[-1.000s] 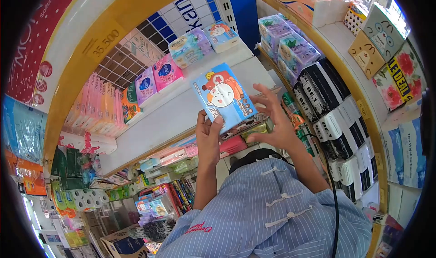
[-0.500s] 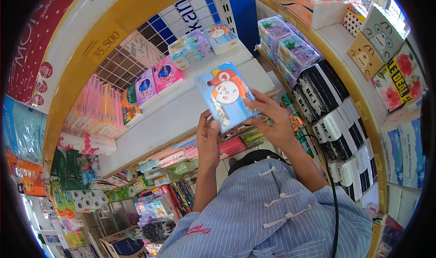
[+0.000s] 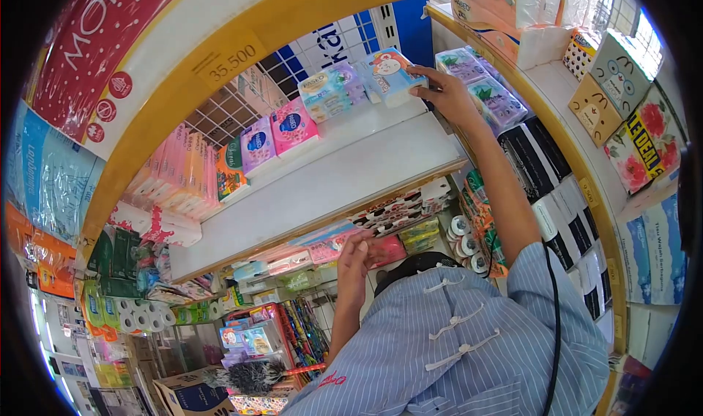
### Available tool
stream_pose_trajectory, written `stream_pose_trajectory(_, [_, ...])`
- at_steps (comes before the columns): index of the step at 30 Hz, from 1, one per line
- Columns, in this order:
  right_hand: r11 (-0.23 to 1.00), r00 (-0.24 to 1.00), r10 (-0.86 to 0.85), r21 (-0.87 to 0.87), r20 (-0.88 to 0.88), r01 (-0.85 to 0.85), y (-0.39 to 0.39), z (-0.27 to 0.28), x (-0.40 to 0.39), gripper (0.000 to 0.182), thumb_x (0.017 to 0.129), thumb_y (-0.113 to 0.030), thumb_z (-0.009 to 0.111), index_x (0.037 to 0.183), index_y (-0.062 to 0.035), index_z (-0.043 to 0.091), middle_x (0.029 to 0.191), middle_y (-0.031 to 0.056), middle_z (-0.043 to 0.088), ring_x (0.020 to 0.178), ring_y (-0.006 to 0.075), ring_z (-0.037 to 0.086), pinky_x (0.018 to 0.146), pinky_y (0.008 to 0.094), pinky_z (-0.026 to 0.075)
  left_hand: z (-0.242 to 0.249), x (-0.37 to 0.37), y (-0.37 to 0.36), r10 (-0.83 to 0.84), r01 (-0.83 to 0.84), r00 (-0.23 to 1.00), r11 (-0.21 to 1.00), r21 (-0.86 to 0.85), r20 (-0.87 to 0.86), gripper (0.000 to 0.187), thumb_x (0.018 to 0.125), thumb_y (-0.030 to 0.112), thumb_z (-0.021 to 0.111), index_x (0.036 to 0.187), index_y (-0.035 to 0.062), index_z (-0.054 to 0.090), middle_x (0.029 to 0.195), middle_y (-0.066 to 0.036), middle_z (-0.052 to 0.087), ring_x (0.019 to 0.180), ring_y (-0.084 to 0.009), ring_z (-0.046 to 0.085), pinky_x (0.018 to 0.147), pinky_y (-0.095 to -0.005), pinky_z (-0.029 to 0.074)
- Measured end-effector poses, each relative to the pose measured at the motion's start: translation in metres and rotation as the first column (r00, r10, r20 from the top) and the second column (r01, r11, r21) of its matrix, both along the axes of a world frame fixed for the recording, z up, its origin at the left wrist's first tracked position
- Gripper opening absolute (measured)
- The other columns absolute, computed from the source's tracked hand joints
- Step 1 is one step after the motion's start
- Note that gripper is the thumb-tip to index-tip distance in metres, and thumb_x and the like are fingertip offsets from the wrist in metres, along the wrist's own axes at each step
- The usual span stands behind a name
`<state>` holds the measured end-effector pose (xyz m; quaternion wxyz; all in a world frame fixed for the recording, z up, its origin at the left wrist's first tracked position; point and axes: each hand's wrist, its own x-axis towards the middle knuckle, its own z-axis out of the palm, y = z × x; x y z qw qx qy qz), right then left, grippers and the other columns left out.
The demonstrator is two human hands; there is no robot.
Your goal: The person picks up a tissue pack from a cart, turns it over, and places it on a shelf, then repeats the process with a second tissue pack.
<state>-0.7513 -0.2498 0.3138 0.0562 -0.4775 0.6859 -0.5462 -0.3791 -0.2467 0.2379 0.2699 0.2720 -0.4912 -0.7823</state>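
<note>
My right hand (image 3: 441, 92) is stretched up to the white shelf (image 3: 344, 174) and grips a blue tissue pack with a cartoon face (image 3: 389, 74), set on the shelf's back right end beside a pastel purple pack (image 3: 331, 91). My left hand (image 3: 356, 258) hangs low in front of my striped shirt, fingers loosely curled, holding nothing. It is just in front of the lower shelf's pink and blue packs (image 3: 329, 244).
Pink tissue packs (image 3: 293, 127) and peach ones (image 3: 176, 174) line the shelf's left. Purple packs (image 3: 494, 97) and black-and-white packs (image 3: 556, 196) fill the right-hand shelves. A yellow price strip (image 3: 227, 61) reads 35.500. Toilet rolls (image 3: 135, 317) and a cardboard box (image 3: 194, 394) sit below.
My right hand carried the blue pack from in front of my chest up to the shelf's back right. My left hand let go and dropped lower.
</note>
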Motion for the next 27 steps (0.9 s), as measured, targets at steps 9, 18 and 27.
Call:
stream_pose_trajectory(9, [0.996, 0.999, 0.042, 0.083, 0.002, -0.042, -0.034, -0.009, -0.017, 0.043, 0.084, -0.021, 0.072, 0.125, -0.0136, 0.062, 0.112, 0.0123, 0.068, 0.095, 0.027, 0.064, 0.088, 0.0368, 0.048, -0.03, 0.038, 0.004, 0.162, -0.164, 0.986, 0.986, 0.037, 0.042, 0.033, 0.099, 0.025, 0.049, 0.123, 0.0017, 0.051, 0.104, -0.013, 0.063, 0.09, -0.0214, 0.065, 0.081, -0.036, 0.053])
stream_pose_trajectory(18, [0.999, 0.991, -0.022, 0.021, -0.135, 0.025, -0.061, -0.015, -0.026, 0.043, 0.083, -0.026, 0.074, 0.122, -0.016, 0.062, 0.106, 0.018, 0.068, 0.095, 0.0311, 0.064, 0.087, 0.0383, 0.048, -0.021, 0.046, -0.004, 0.246, -0.247, 0.969, 0.969, 0.007, 0.023, 0.031, 0.1, 0.025, 0.049, 0.121, 0.0021, 0.053, 0.104, -0.012, 0.064, 0.089, -0.0202, 0.064, 0.079, -0.034, 0.052])
stream_pose_trajectory(27, [0.998, 0.988, -0.045, 0.028, -0.149, 0.05, -0.077, -0.014, -0.03, 0.043, 0.083, -0.023, 0.074, 0.123, -0.0153, 0.061, 0.102, 0.0173, 0.068, 0.091, 0.0313, 0.062, 0.084, 0.0391, 0.048, -0.029, 0.05, 0.009, 0.23, -0.231, 0.973, 0.972, 0.043, 0.034, 0.028, 0.1, 0.021, 0.049, 0.121, 0.0022, 0.053, 0.105, -0.011, 0.064, 0.088, -0.017, 0.064, 0.08, -0.0315, 0.053])
